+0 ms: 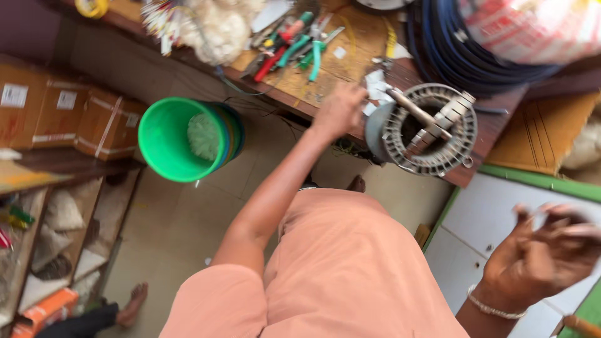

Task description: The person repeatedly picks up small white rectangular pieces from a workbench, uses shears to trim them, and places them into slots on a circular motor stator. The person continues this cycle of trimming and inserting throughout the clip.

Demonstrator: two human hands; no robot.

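Cluttered workshop, wooden worktop (350,59) strewn with pliers (294,44): the left hand (339,109) rests at the worktop edge just beside the grey motor stator (426,128), fingers loosely curled on nothing, while the right hand (538,256) hangs blurred, fingers half-spread and empty; steadying the overhanging stator looks advisable.

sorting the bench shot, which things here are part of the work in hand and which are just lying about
In hand:
left hand on the workbench edge
round metal motor core with shaft
right hand, blurred

Lying about:
pliers and cutters
green tubs
blue cable coil
cardboard boxes
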